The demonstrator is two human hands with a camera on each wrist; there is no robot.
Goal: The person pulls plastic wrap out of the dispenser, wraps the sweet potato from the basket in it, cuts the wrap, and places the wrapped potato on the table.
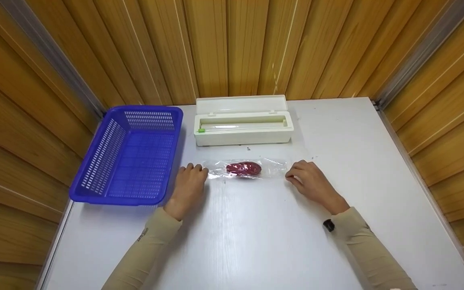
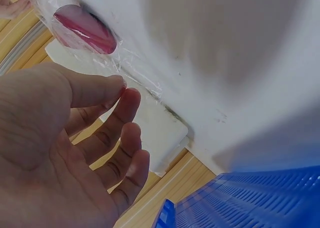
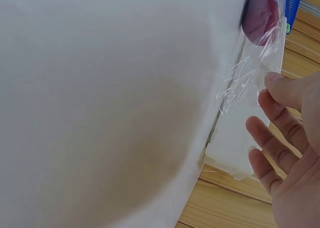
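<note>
A dark red oval thing (image 1: 244, 168) (image 2: 84, 29) (image 3: 260, 17) lies on the white table (image 1: 256, 241), wrapped in a strip of clear cling film (image 1: 274, 166) (image 2: 142, 81) (image 3: 240, 83) that sticks out on both sides. My left hand (image 1: 199, 170) (image 2: 124, 87) rests at the film's left end, fingers relaxed, thumb and forefinger tips just at its edge. At the right end is my right hand (image 1: 292, 174) (image 3: 267, 103), fingers loosely spread, one fingertip touching the film. Neither hand plainly grips anything.
A white cling film dispenser box (image 1: 243, 125) (image 2: 160, 128) (image 3: 235, 148) stands open behind the wrapped thing. A blue slotted basket (image 1: 115, 198) (image 2: 250, 203) sits at the table's left. Wooden slat walls close in the back and both sides.
</note>
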